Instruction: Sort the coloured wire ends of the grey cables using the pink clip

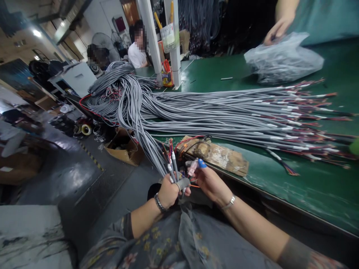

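My left hand point(170, 191) is closed round the ends of several grey cables point(165, 162) that hang off the green table point(294, 179); its fingers wear grey wraps. My right hand point(209, 181), with a blue fingertip cover, pinches the thin coloured wires point(191, 170) at a cable's stripped end, close beside the left hand. Both hands are above my lap, just off the table's near edge. A big bundle of grey cables point(224, 112) lies across the table, its stripped coloured ends point(316, 116) pointing right.
A worn cardboard-wrapped pad point(221, 155) lies on the table edge by my hands. Another person's hand point(277, 30) holds a clear plastic bag point(283, 58) at the far right. An open cardboard box point(125, 145) sits on the floor. A seated person point(137, 48) is at the back.
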Available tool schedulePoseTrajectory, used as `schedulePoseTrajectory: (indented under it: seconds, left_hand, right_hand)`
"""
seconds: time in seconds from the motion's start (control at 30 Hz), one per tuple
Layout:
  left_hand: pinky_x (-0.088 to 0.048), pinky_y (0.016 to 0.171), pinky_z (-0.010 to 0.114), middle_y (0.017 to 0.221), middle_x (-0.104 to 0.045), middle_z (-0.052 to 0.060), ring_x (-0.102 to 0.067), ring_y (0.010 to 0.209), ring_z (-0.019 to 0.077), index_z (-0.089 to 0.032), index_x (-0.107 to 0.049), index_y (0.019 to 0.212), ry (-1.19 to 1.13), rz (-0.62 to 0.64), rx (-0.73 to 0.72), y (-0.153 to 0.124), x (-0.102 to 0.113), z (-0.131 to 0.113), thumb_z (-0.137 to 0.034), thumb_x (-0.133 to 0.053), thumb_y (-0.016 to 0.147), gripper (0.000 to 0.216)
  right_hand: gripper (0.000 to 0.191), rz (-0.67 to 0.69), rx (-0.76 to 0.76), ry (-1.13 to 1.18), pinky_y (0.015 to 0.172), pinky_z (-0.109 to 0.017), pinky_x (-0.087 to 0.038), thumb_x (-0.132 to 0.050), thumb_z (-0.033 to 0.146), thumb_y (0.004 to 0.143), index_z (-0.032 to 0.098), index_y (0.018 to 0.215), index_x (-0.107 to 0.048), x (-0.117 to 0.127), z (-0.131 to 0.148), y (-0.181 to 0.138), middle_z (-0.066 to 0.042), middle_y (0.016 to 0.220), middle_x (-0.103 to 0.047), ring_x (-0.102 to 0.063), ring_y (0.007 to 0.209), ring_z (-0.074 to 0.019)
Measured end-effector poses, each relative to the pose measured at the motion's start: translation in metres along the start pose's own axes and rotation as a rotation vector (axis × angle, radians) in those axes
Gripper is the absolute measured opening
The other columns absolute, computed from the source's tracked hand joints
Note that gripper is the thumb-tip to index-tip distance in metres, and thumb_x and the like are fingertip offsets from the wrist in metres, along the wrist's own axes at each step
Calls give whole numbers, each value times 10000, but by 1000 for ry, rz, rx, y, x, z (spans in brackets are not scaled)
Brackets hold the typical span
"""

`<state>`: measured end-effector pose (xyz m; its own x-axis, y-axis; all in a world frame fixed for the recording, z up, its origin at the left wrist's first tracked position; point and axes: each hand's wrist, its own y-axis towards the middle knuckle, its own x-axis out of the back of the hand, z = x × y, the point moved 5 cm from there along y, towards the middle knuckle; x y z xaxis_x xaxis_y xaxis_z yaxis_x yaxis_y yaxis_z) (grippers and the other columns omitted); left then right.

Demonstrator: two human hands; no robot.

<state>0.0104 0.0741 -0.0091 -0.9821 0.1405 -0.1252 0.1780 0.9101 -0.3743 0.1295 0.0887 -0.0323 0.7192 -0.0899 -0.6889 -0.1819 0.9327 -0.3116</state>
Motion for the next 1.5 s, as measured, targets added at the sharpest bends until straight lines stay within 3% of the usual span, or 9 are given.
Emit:
schedulePoseTrajectory:
  seconds: [0.23, 0.4, 0.57, 0.7, 0.9, 1.07, 1.37, 1.5]
  left_hand:
    - [-408, 416, 212, 471, -617, 26, -564, 406, 126, -149, -590, 606, 7, 3, -49, -9, 8, 5, -510, -750, 593, 394]
    - [-381, 410, 208, 490, -628, 34, -582, 425, 134, -149, -585, 599, 7, -33, -85, -10, 10, 6, -525, -749, 600, 410]
    - [-375, 404, 215, 437, -583, 15, -546, 386, 125, -155, -570, 571, -11, -49, -70, -7, 6, 0, -539, -754, 568, 426]
    - [-361, 394, 215, 454, -590, 24, -545, 393, 128, -152, -566, 565, -35, -75, -37, -5, 5, -4, -538, -767, 529, 437]
    - [-358, 394, 206, 439, -574, 9, -526, 379, 113, -148, -587, 578, -30, -66, -17, -3, 4, -3, -521, -765, 525, 416]
    - [-363, 391, 202, 441, -587, 16, -539, 383, 117, -152, -568, 558, -17, -78, 3, 1, 4, 1, -510, -774, 504, 416]
    - [-382, 400, 215, 424, -577, 13, -537, 374, 123, -149, -586, 578, 2, -38, -56, -8, 8, 0, -523, -744, 571, 406]
    - [-381, 398, 217, 439, -589, 21, -555, 391, 132, -149, -586, 582, -22, -60, -71, -12, 11, -2, -523, -740, 579, 404]
  right_hand:
    - [413, 65, -90, 36, 505, -224, -474, -657, 619, 717, 207, 725, -668, -1, -1, -6, -15, 679, -637, -520, 544, -108]
    - [327, 2, 19, -88, 517, -212, -443, -773, 501, 647, 197, 721, -675, -4, 7, -9, 10, 634, -593, -486, 555, -100]
    - [415, -37, 67, -167, 529, -249, -401, -746, 582, 621, 188, 711, -654, -3, 9, -11, 15, 608, -564, -453, 546, -113]
    - [456, -124, 192, -256, 535, -265, -365, -714, 643, 619, 197, 611, -619, 6, 9, -8, 22, 548, -531, -424, 533, -120]
    - [495, 39, 26, -49, 560, -278, -418, -735, 662, 569, 208, 761, -690, 2, -5, 5, 4, 616, -608, -494, 565, -139]
    - [424, -26, 44, 41, 565, -255, -425, -800, 587, 537, 202, 678, -691, 2, -3, 7, 7, 626, -632, -508, 572, -122]
    - [436, 52, -81, 76, 546, -248, -449, -714, 639, 634, 210, 700, -683, -2, -4, -1, -8, 659, -647, -541, 569, -121]
    - [347, 32, -41, 37, 551, -243, -463, -753, 542, 658, 217, 766, -695, 3, -1, -4, -11, 710, -664, -552, 606, -126]
